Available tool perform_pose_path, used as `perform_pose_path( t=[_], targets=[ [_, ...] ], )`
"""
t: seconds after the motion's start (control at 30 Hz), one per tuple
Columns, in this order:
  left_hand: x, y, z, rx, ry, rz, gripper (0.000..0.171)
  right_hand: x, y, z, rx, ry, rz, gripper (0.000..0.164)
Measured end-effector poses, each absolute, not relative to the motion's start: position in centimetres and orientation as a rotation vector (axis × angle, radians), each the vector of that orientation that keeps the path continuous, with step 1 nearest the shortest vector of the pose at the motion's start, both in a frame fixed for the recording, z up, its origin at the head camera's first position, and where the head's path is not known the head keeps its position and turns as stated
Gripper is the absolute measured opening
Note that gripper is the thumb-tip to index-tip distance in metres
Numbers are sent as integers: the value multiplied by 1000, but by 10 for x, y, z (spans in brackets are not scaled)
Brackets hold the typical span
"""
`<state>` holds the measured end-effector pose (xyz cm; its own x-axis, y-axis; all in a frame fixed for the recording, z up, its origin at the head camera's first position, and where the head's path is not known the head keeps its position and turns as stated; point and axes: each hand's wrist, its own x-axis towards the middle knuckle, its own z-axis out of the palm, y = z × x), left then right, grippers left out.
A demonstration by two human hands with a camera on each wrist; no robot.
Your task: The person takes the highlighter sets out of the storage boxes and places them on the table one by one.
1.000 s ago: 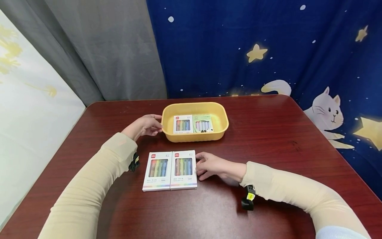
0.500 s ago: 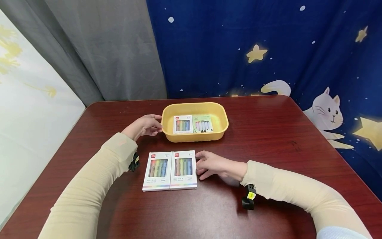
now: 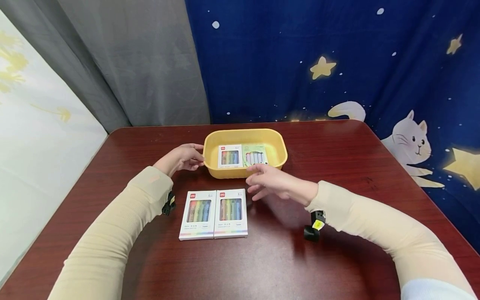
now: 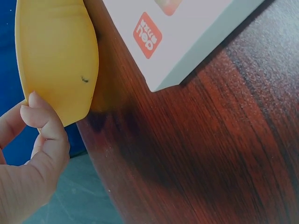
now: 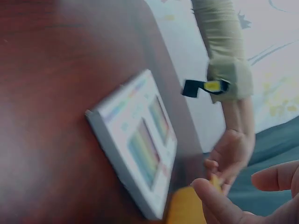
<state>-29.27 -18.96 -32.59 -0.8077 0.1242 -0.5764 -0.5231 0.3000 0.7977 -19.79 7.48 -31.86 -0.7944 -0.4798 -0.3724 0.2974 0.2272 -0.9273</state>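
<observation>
The yellow plastic basket (image 3: 228, 173) stands toward the back of the table. My left hand (image 3: 181, 158) pinches its left end between thumb and fingers, as the left wrist view shows too. Inside lie a white box of coloured pens (image 3: 230, 156) and, beside it, a green box of pens (image 3: 255, 154). Two more white pen boxes, a left one (image 3: 197, 215) and a right one (image 3: 231, 213), lie flat side by side in front of the basket. My right hand (image 3: 271, 182) hovers between these boxes and the basket's front wall, fingers spread and loosely bent, holding nothing.
All this stands on a dark red wooden table (image 3: 337, 166). Behind it hang a grey curtain (image 3: 150, 62) and a blue starry curtain (image 3: 262, 62). A small black camera is strapped to each wrist.
My right hand has left the right edge of the right white box and moved up and away toward the basket. The left hand, basket and boxes have stayed in place.
</observation>
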Motion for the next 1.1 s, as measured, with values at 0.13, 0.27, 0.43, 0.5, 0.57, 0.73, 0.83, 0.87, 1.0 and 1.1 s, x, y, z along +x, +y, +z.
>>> perform_pose_path(
  t=[0.13,0.27,0.43,0.5,0.57,0.73,0.83,0.87,1.0,1.1],
  targets=[
    [-293,-189,-326,-351,2026,1555,62,-211,75,-304,-161,1916,-1650,52],
    [-294,-190,-325,-347,2028,1562,63,-225,73,-292,-148,1942,-1671,52],
    [-294,-190,-325,-332,2024,1562,64,-241,74,-282,-103,1993,-1664,51],
    [-294,-190,-326,-334,2022,1559,64,-246,76,-279,-90,2013,-1657,51],
    [-294,-190,-326,-343,2018,1559,64,-251,77,-277,-83,2021,-1657,52],
    [-294,-189,-326,-369,2019,1552,62,-265,83,-274,-44,2026,-1678,54],
    [-294,-189,-325,-378,2023,1547,62,-274,86,-275,-7,2028,-1688,53],
    [-295,-189,-325,-383,2024,1544,61,-277,87,-275,6,2029,-1689,53],
    [-295,-189,-325,-397,2024,1533,61,-290,91,-279,62,2025,-1701,52],
    [-295,-189,-325,-401,2025,1526,60,-298,93,-283,95,2026,-1706,50]
  ],
)
